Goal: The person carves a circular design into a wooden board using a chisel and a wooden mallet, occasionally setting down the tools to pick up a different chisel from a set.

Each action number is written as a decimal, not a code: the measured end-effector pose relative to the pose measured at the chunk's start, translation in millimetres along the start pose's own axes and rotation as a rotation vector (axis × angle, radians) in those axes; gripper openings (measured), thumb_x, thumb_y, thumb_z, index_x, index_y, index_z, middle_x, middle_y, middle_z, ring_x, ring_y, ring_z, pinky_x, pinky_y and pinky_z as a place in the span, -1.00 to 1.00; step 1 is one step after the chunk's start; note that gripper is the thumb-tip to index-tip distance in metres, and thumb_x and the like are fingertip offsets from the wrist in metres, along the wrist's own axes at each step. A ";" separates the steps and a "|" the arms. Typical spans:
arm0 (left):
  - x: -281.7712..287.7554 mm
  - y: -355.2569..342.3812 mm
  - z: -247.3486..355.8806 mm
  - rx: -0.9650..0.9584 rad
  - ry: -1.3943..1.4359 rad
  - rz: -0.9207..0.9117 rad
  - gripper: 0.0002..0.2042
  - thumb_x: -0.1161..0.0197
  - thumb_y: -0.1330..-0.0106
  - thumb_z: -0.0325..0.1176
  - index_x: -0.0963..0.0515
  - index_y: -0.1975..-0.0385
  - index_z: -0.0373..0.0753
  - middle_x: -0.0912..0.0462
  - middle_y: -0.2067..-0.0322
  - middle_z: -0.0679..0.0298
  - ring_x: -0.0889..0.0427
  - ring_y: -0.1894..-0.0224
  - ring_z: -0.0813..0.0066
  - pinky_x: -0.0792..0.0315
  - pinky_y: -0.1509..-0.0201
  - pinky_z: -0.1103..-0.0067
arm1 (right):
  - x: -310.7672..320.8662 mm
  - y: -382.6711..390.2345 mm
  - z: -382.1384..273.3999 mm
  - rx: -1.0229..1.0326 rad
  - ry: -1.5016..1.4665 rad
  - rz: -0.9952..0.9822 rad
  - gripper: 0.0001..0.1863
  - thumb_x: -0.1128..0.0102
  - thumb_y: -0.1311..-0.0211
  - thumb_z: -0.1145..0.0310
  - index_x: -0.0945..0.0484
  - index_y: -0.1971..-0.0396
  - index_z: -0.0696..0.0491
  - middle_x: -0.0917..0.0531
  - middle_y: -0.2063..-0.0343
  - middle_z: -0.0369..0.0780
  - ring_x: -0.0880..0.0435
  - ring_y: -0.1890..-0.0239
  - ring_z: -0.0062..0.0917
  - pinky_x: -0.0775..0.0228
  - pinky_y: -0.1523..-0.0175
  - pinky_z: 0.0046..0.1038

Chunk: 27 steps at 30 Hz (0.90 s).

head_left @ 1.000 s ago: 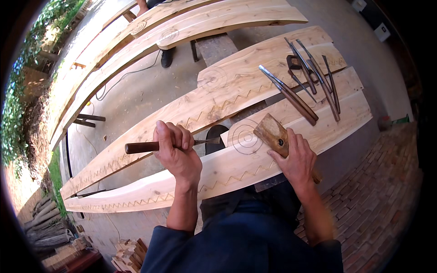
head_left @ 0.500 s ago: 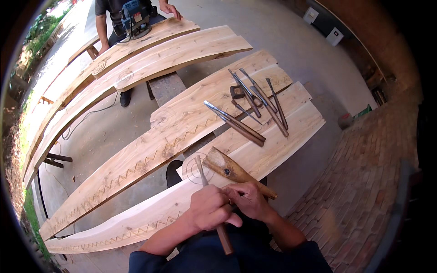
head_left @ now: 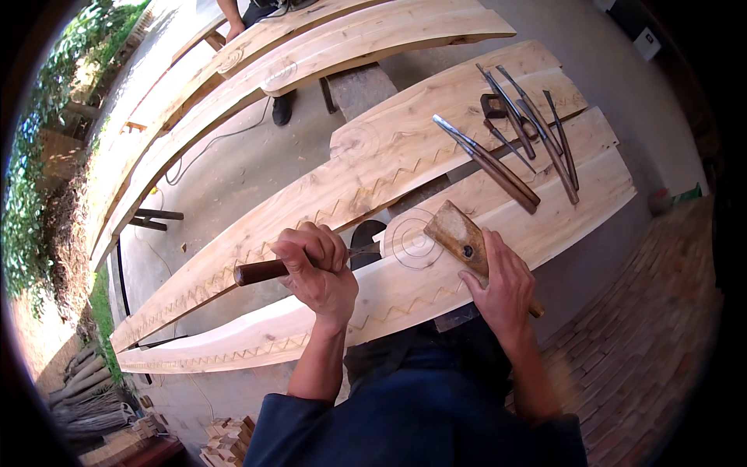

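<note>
My left hand (head_left: 315, 268) is closed around a chisel (head_left: 261, 272). Its brown wooden handle points left, and its narrow metal blade reaches right, above the gap between two pale planks. On the nearer plank (head_left: 436, 292), with its pencilled zigzag and concentric circles, lies a worn wooden mallet (head_left: 453, 232). Around the mallet, where head meets handle, my right hand (head_left: 504, 288) is wrapped, thumb on one side and fingers on the other. Part of the mallet's handle is hidden under that hand; its tip shows beyond.
Several chisels and gouges (head_left: 498, 175) lie across the planks at the right, beside a small dark block (head_left: 492, 105). Farther off, long curved planks (head_left: 311, 70) rest on supports, and another person's hand (head_left: 235, 31) shows there. Bricks (head_left: 622, 335) pave the right side.
The view has shifted. My left hand has moved left with the chisel, turning its handle leftward. My right hand has left the chisel and taken hold of the mallet.
</note>
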<state>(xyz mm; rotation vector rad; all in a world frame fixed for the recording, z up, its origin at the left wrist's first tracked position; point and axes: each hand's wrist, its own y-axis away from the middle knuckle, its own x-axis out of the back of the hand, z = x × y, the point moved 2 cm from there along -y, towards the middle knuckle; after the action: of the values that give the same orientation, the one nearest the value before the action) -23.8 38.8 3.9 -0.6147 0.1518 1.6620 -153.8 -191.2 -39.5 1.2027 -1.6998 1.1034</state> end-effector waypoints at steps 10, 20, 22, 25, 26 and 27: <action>-7.2 -3.5 -20.6 0.079 -0.004 0.089 -0.42 0.06 -0.62 0.21 -0.16 0.57 -0.11 -0.08 0.70 0.41 -0.05 0.67 0.62 0.03 0.63 0.63 | -4.0 -4.8 6.9 0.000 -0.048 0.023 -0.10 -0.65 0.10 0.31 -0.44 -0.32 0.17 -0.67 -0.11 -0.06 -0.67 -0.09 -0.19 -0.55 -0.16 -0.26; -6.9 -6.2 -22.4 0.111 0.030 0.122 -0.43 0.08 -0.64 0.18 -0.16 0.57 -0.12 -0.07 0.69 0.40 -0.05 0.68 0.61 0.01 0.64 0.65 | -4.1 -5.8 6.4 0.014 -0.065 0.052 -0.11 -0.66 0.12 0.35 -0.44 -0.30 0.18 -0.67 -0.09 -0.06 -0.67 -0.07 -0.19 -0.56 -0.15 -0.26; -3.8 -6.3 -24.1 0.106 0.028 0.128 -0.43 0.08 -0.64 0.17 -0.15 0.57 -0.11 -0.07 0.69 0.40 -0.05 0.69 0.61 0.02 0.65 0.65 | -5.0 -5.7 6.3 0.015 -0.065 0.051 -0.10 -0.66 0.13 0.36 -0.44 -0.30 0.18 -0.67 -0.09 -0.06 -0.67 -0.07 -0.18 -0.56 -0.14 -0.26; -3.6 -6.1 -26.2 0.107 0.035 0.112 -0.44 0.08 -0.64 0.17 -0.15 0.57 -0.11 -0.07 0.69 0.41 -0.05 0.69 0.61 0.03 0.66 0.64 | -5.4 -4.9 7.4 0.012 -0.058 0.054 -0.11 -0.66 0.13 0.36 -0.44 -0.30 0.17 -0.67 -0.09 -0.06 -0.67 -0.08 -0.18 -0.56 -0.14 -0.26; -3.5 -6.0 -27.1 0.106 0.031 0.109 -0.43 0.08 -0.64 0.17 -0.14 0.57 -0.11 -0.07 0.69 0.41 -0.04 0.70 0.61 0.03 0.66 0.65 | -6.0 -3.6 8.0 0.008 -0.058 0.054 -0.11 -0.65 0.13 0.37 -0.44 -0.30 0.17 -0.67 -0.09 -0.06 -0.67 -0.08 -0.18 -0.56 -0.14 -0.26; -3.2 -7.0 -26.7 0.104 0.026 0.111 -0.43 0.08 -0.64 0.17 -0.14 0.57 -0.11 -0.07 0.69 0.41 -0.04 0.70 0.62 0.03 0.66 0.65 | -5.8 -4.2 7.7 0.009 -0.059 0.053 -0.11 -0.65 0.12 0.37 -0.44 -0.30 0.17 -0.67 -0.09 -0.06 -0.67 -0.08 -0.18 -0.56 -0.14 -0.26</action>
<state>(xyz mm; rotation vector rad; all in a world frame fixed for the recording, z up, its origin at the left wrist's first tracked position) -8.8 25.8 -15.6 -0.5580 0.2935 1.7414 -149.0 -197.4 -46.5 1.2135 -1.7825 1.1181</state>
